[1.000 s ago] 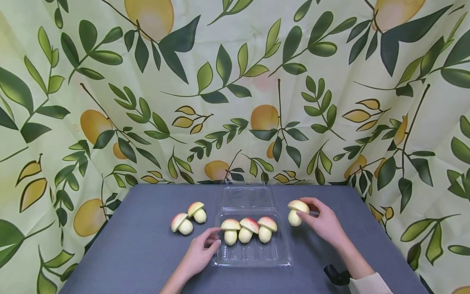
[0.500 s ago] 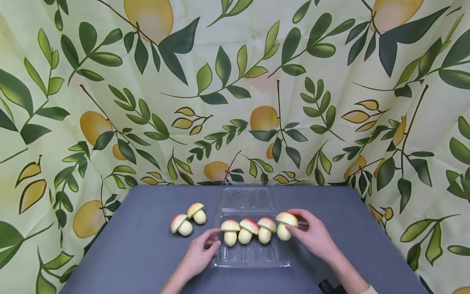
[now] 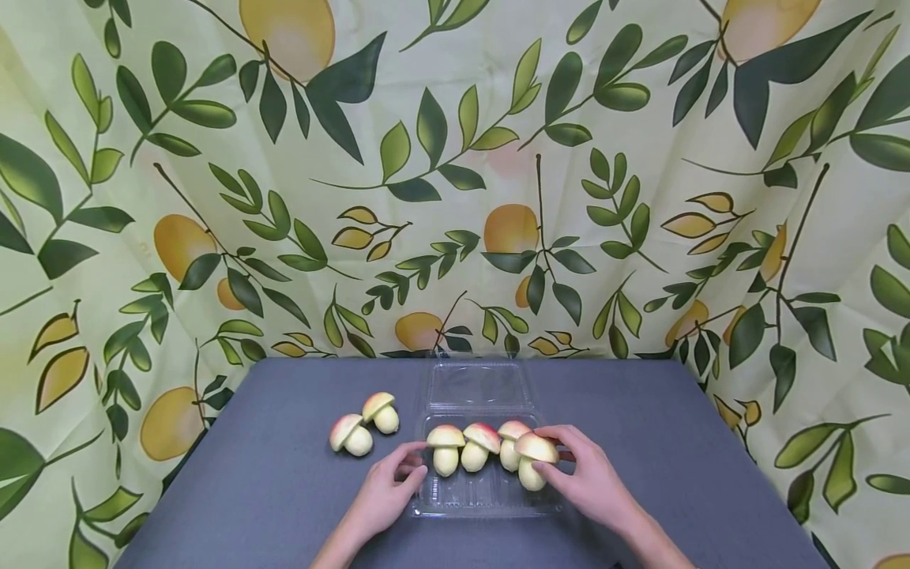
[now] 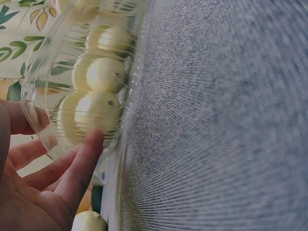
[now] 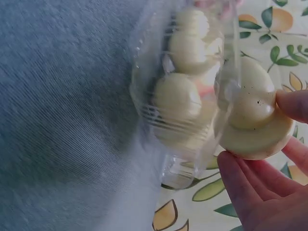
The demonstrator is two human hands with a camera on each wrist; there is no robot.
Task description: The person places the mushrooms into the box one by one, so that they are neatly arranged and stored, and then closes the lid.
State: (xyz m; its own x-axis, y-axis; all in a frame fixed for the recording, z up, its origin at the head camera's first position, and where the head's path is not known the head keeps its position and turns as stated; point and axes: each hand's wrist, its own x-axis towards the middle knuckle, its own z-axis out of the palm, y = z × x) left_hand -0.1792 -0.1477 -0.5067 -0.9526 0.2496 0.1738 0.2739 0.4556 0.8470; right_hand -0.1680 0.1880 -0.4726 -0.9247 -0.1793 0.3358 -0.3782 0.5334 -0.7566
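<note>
My right hand (image 3: 586, 478) grips a toy mushroom (image 3: 536, 457) with a pale stem and a yellowish-red cap, held above the right side of a clear plastic clamshell box (image 3: 490, 502). In the right wrist view this mushroom (image 5: 252, 103) is pinched between thumb and fingers, over the box rim. Three similar mushrooms (image 3: 480, 446) stand in a row inside the box; the held one partly covers the rightmost. With relaxed fingers, my left hand (image 3: 387, 486) touches the box's left side. Its fingertips (image 4: 94, 139) rest against the clear wall in the left wrist view.
Two more mushrooms (image 3: 351, 435) lie on the grey tabletop (image 3: 284, 490) left of the box. The box's lid (image 3: 478, 385) is folded back behind it. A leaf-and-fruit patterned cloth (image 3: 455, 174) hangs behind and at both sides of the table.
My right hand has carried its mushroom leftward and closer, from the table's right side to over the box's right end. The left hand and the box have stayed in place.
</note>
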